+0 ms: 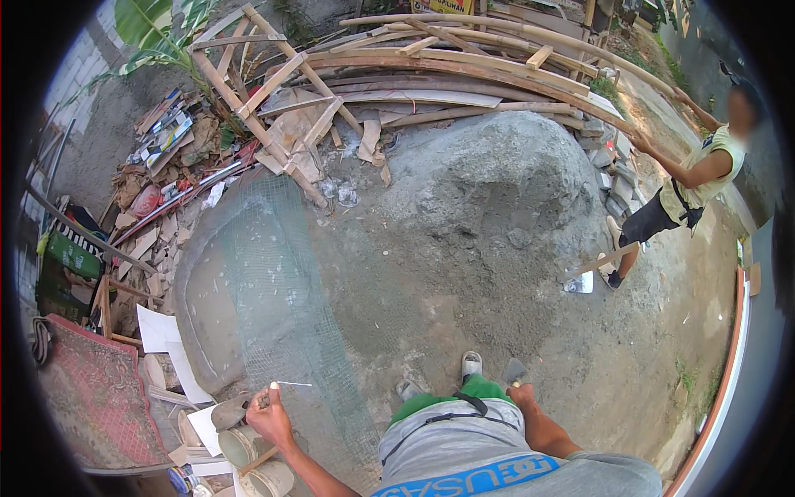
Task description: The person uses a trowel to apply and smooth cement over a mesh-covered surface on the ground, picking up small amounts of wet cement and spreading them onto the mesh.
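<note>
My left hand [271,421] is raised at the lower left, fingers pinched on a thin white stick [294,383] that points right; it is too small to tell its exact kind. Below that hand stand some buckets [238,447] with grey-smeared rims. By my right side, my right hand [523,396] grips a trowel, its grey blade [515,370] pointing away from me. A strip of green mesh [277,282] lies on the ground at left, partly over a shallow patch of wet grey mix [207,306]. Ahead rises a large grey mound of sand or cement mix [505,166].
At right a co-worker [696,166] holds a long pole [613,116] with both hands, beside a shovel [580,282]. Timber and bamboo [464,62] are stacked behind the mound. Rubble [166,240], white boards [186,369] and a red patterned mat [103,389] lie at left.
</note>
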Action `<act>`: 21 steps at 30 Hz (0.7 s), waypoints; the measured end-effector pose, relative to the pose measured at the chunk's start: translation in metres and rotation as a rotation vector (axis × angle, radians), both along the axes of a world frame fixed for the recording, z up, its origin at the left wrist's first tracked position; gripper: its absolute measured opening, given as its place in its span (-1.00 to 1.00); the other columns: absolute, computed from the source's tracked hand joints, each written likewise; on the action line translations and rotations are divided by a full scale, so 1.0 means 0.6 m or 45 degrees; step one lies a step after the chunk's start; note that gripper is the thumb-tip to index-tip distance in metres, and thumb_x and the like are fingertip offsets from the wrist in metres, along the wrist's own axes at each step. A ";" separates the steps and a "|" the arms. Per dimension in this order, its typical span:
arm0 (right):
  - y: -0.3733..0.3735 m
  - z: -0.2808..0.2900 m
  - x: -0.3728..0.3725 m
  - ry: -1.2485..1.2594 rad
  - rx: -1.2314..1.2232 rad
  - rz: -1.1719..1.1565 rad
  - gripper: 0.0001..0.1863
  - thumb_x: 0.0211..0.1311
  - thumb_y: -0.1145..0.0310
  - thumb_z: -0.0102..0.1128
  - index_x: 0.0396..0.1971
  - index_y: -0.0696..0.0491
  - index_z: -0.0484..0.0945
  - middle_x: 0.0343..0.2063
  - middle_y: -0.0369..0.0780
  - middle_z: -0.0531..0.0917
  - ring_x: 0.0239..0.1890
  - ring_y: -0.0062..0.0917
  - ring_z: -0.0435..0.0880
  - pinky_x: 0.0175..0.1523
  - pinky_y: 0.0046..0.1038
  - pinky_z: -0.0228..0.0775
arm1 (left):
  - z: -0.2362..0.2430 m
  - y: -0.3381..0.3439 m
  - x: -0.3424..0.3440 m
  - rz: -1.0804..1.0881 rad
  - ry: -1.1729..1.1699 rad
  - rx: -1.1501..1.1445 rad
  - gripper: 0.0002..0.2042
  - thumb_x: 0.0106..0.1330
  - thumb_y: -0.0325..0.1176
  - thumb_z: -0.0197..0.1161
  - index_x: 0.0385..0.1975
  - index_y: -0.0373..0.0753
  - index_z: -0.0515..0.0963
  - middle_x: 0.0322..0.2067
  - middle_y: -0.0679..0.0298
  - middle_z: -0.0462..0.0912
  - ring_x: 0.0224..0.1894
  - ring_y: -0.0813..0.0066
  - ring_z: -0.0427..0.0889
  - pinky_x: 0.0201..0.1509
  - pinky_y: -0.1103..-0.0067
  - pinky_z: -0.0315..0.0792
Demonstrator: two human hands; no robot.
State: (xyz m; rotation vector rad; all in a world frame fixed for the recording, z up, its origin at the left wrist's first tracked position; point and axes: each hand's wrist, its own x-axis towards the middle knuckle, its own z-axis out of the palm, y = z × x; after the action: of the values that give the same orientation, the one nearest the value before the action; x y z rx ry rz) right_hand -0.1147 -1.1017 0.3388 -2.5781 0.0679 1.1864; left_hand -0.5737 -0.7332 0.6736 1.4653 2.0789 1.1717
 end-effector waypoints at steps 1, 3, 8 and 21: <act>0.007 0.004 0.004 0.024 0.019 -0.004 -0.45 -0.03 0.18 0.44 -0.18 0.39 0.74 -0.15 0.18 0.81 0.00 -0.04 0.84 0.04 -0.13 0.63 | 0.003 0.000 0.001 -0.018 0.037 -0.019 -0.71 0.28 -0.29 0.58 -0.32 -0.45 0.74 -0.48 0.24 0.75 -0.43 0.54 0.64 -0.25 0.51 0.52; 0.007 0.003 0.011 0.047 0.037 -0.020 -0.48 -0.02 0.21 0.41 -0.20 0.40 0.74 -0.17 0.18 0.81 -0.02 -0.04 0.84 0.03 -0.12 0.63 | 0.007 0.001 0.012 -0.049 0.072 -0.040 -0.71 0.31 -0.29 0.58 -0.33 -0.44 0.72 -0.48 0.27 0.74 -0.42 0.59 0.65 -0.28 0.58 0.53; -0.003 -0.054 0.048 -0.087 0.028 -0.022 -0.65 0.00 0.20 0.45 -0.55 0.28 0.76 -0.54 -0.01 0.79 -0.40 -0.26 0.85 -0.16 -0.24 0.65 | -0.021 0.008 0.031 -0.057 0.191 0.054 -0.67 0.24 -0.22 0.60 -0.35 -0.45 0.77 -0.52 0.21 0.75 -0.47 0.46 0.61 -0.28 0.43 0.48; 0.046 0.019 0.038 0.148 -0.025 0.074 -0.54 0.02 0.26 0.35 -0.18 0.35 0.75 -0.14 0.13 0.82 0.00 -0.13 0.85 0.04 -0.18 0.65 | -0.001 -0.004 0.019 0.010 0.216 -0.042 -0.68 0.28 -0.21 0.57 -0.29 -0.43 0.77 -0.43 0.13 0.80 -0.41 0.33 0.69 -0.21 0.34 0.53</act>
State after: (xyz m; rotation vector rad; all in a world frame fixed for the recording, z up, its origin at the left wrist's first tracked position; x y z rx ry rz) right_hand -0.0919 -1.0742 0.3502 -2.5416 0.0296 1.3628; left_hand -0.5623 -0.7357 0.6729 1.5918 2.2049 1.0430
